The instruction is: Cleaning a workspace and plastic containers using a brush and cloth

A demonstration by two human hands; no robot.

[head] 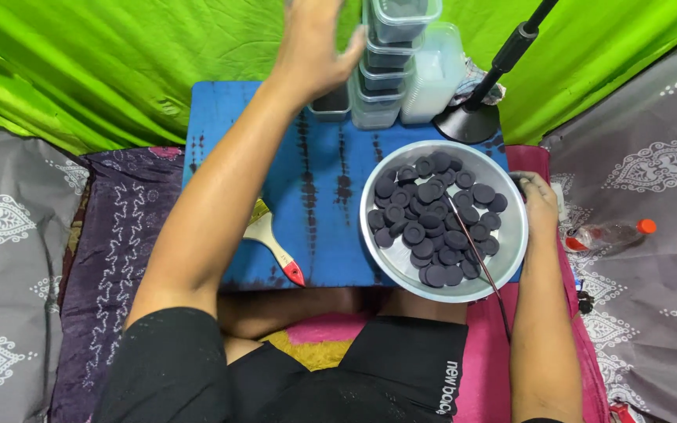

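Fingers [352,45] of left hand [311,43] touching container stack [389,59].

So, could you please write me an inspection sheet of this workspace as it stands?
Surface: low blue table with dark streaks, over patterned cloths.
Job's things: stack of clear plastic containers at the far edge; metal bowl full of dark round discs, a thin stick lying across it.
Clutter: paintbrush with red-tipped handle partly under the left arm; plastic bottle with orange cap lying on the grey cloth.
Hands: left hand raised open, thumb against the container stack; right hand on the bowl's rim, fingers hidden.
Cables: nothing seen.
Surroundings: green fabric backdrop; black stand with round base.
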